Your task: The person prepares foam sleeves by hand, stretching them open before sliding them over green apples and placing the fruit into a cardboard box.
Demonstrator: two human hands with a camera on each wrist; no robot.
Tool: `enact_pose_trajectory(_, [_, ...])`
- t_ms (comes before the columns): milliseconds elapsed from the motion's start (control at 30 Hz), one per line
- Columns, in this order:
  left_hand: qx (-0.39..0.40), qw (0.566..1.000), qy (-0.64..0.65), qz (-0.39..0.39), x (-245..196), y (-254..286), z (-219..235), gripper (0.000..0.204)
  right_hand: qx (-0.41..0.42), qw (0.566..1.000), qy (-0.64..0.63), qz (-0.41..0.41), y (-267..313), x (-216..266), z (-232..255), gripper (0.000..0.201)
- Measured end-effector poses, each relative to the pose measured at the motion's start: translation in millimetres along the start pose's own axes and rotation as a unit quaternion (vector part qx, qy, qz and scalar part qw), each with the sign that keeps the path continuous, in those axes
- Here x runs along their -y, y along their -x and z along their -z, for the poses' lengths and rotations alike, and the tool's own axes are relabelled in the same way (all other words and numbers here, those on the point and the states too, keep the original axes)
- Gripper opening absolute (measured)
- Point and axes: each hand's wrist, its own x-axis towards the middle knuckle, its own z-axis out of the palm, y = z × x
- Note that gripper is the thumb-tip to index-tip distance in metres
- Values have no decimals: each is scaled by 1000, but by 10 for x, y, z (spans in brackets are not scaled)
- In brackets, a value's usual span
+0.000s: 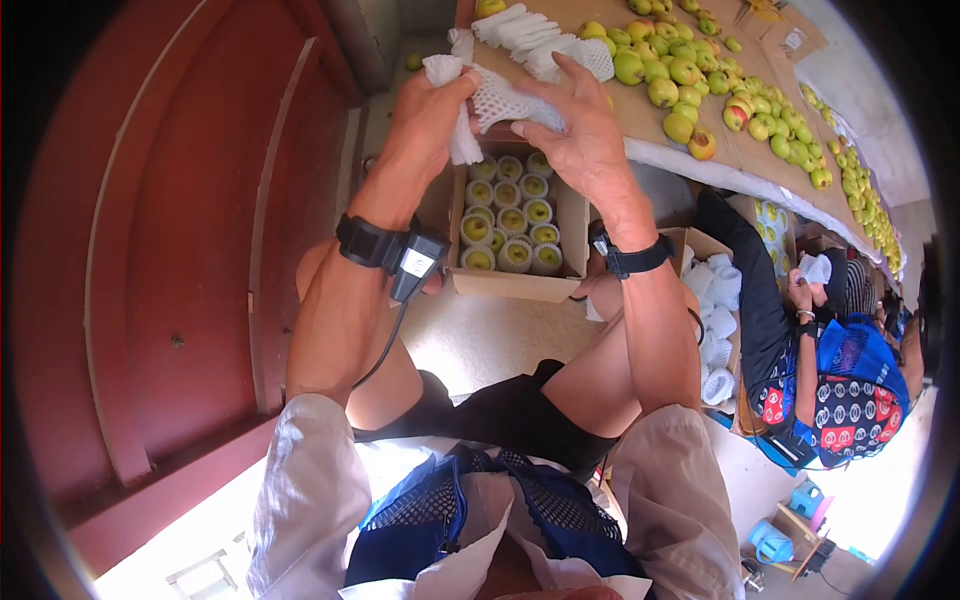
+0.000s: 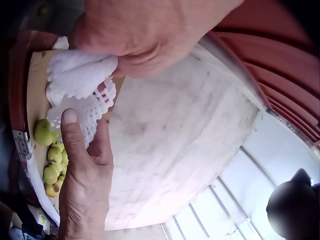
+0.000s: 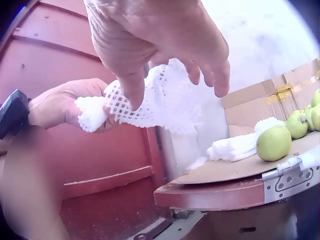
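Note:
In the head view my left hand (image 1: pixel 422 112) grips white foam fruit nets (image 1: pixel 464 138), with the ends sticking out of the fist. One open-mesh foam net (image 1: pixel 497 100) stretches across toward my right hand (image 1: pixel 588 140). In the right wrist view the thumb of that hand lies along the mesh, while the other fingers hang spread and nearly straight beyond it. No apple shows inside the mesh. Below both hands stands a cardboard box (image 1: pixel 520 288) holding rows of green apples (image 1: pixel 515 255) in foam nets.
A cardboard-covered table (image 1: pixel 640 125) carries a pile of loose apples (image 1: pixel 680 70) and a stack of foam nets (image 1: pixel 525 38). At right, another box holds wrapped fruit (image 1: pixel 715 300), beside a seated person (image 1: pixel 850 400) with foam in hand. Red panels (image 1: pixel 190 220) rise at left.

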Motion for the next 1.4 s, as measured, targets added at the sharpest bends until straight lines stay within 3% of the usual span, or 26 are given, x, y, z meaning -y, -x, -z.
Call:
enact_pose_trajectory(100, [-19,999,17,22,-5,-9,6,21,17,996,-74,-46,9,-143,-100,47])
enact_pose_trajectory(133, [-48,999,15,11,-35,5,4,21,29,978,-155,-135,-16,-172,-86,48])
enact_pose_trajectory(200, [-103,995,10,-12,-116,35,-13,23,48,900,-308,-306,-77,-204,-18,50])
enact_pose_trajectory(233, [-99,995,14,-5,-125,26,-5,25,22,863,-377,-335,-87,-205,15,45])
enact_pose_trajectory(333, [-66,998,19,14,-58,5,47,31,-39,733,-553,-393,-79,-181,73,33])
enact_pose_trajectory(433, [11,999,18,28,-45,83,-56,37,16,709,-600,-369,-82,-110,143,30])
enact_pose_trajectory(533, [48,997,30,45,-74,123,-154,43,54,723,-591,-355,-82,-71,125,40])
enact_pose_trajectory(633, [80,995,64,15,-112,171,-187,44,79,762,-561,-313,-83,-50,72,36])
enact_pose_trajectory(733, [55,998,25,20,-65,150,-180,42,61,803,-517,-290,-86,48,128,35])
enact_pose_trajectory(933, [52,997,-47,-28,115,158,-324,41,-90,744,-587,-306,-101,-29,-38,30])
enact_pose_trajectory(1033, [49,992,-107,-34,115,189,-388,40,-119,839,-450,-284,-103,-65,-65,26])
enact_pose_trajectory(1133, [0,988,-148,-41,68,156,-407,37,-107,895,-348,-257,-108,-41,-37,26])
enact_pose_trajectory(1233, [-9,1000,-2,-26,34,142,-417,31,-83,909,-317,-257,-122,117,81,29])
enact_pose_trajectory(1400, [41,999,-7,20,-38,172,-303,25,-72,932,-251,-252,-100,56,34,36])
